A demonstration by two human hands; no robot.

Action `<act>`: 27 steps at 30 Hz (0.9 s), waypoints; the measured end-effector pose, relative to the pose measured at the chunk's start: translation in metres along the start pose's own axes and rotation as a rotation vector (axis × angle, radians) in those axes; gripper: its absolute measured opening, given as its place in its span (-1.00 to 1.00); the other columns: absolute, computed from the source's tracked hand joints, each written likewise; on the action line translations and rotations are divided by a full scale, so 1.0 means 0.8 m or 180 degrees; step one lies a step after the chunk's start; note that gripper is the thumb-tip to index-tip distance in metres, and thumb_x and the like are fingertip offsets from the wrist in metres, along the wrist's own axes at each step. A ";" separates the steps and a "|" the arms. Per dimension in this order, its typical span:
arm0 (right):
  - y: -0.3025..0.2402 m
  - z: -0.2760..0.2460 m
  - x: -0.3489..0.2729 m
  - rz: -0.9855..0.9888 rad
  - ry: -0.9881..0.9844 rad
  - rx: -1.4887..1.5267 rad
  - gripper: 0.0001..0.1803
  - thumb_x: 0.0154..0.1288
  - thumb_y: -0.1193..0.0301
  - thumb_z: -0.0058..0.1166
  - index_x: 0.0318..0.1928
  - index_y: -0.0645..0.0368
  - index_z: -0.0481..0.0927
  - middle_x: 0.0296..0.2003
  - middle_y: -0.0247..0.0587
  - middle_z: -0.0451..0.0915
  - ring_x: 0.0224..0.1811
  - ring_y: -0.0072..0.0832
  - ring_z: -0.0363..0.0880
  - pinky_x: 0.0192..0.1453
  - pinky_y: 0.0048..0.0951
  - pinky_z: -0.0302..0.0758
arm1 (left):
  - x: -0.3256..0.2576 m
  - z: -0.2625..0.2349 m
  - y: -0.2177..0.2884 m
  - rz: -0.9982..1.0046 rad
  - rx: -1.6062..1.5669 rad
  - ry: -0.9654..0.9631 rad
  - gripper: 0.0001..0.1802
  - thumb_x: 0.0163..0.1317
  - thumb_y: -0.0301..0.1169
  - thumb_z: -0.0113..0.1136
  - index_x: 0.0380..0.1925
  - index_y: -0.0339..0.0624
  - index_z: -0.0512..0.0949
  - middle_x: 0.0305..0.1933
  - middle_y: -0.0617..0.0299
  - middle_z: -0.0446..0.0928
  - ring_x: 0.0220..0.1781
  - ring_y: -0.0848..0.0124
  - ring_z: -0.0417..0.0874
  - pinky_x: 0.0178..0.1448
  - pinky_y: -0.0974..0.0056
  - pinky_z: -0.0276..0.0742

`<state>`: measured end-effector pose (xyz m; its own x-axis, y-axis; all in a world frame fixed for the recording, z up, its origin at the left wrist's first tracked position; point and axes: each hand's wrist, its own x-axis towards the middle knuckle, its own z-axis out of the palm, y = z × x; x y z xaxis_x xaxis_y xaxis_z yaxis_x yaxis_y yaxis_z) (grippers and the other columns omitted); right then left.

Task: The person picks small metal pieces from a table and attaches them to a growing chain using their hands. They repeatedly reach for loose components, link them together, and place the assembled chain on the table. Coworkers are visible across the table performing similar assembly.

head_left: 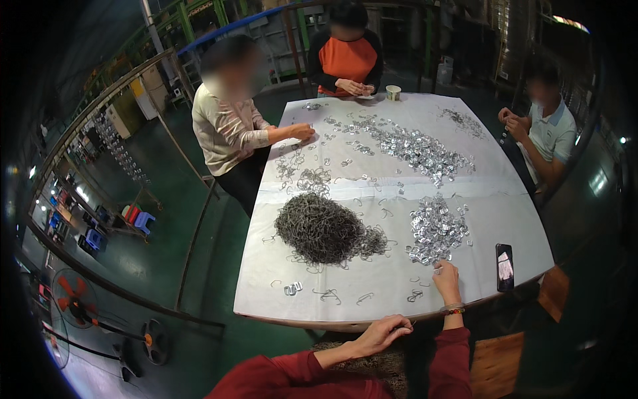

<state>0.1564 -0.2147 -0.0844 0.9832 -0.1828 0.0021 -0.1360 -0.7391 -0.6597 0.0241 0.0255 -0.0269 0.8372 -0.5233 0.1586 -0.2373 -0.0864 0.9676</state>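
My right hand reaches over the near edge of the white-covered table, fingers drawn together at the front of a pile of small shiny silver metal pieces. Whether a piece is between those fingertips is too small to tell. Lower and to the left, my left hand is just off the table edge, its fingers curled into a pinch. What it pinches I cannot make out. Left of the silver pile is a big dark heap of bent wire hooks, with a smaller clump against its right side.
A phone lies near the right edge. Loose hooks and a few silver pieces lie along the front. Farther back are a larger silver pile and a cup. Three people work around the table.
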 end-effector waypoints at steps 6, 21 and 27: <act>0.052 -0.032 -0.004 0.0267 0.0525 0.0241 -0.69 0.00 0.69 0.00 -0.24 0.22 0.68 -0.48 0.04 0.61 -0.42 -0.13 0.64 -0.27 -0.21 0.54 | 0.001 0.005 0.003 0.0286 0.0031 0.0074 -0.83 0.32 -0.37 0.18 -0.17 -0.19 0.55 -0.22 0.20 0.59 -0.17 0.33 0.60 -0.11 0.28 0.49; 0.058 -0.018 0.005 -0.0257 0.0500 0.0603 -0.86 0.11 0.65 0.03 -0.34 0.41 0.64 -0.44 0.01 0.59 -0.48 -0.29 0.64 -0.44 -0.42 0.64 | -0.003 0.011 0.006 0.0502 -0.0072 0.0221 -0.82 0.28 -0.37 0.19 -0.21 -0.21 0.48 -0.31 0.11 0.53 -0.27 0.17 0.57 -0.19 0.18 0.45; 0.062 -0.026 0.014 -0.0118 0.0602 0.0620 -0.86 0.12 0.64 0.03 -0.32 0.40 0.63 -0.39 0.02 0.60 -0.50 -0.28 0.67 -0.46 -0.42 0.64 | 0.002 0.012 0.004 0.0509 -0.0047 0.0165 -0.83 0.28 -0.37 0.19 -0.21 -0.21 0.48 -0.32 0.12 0.53 -0.27 0.16 0.56 -0.17 0.17 0.44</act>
<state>0.1584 -0.2670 -0.1015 0.9443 -0.2892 0.1573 -0.0562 -0.6123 -0.7886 0.0199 0.0161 -0.0253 0.8137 -0.4849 0.3205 -0.3628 0.0071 0.9319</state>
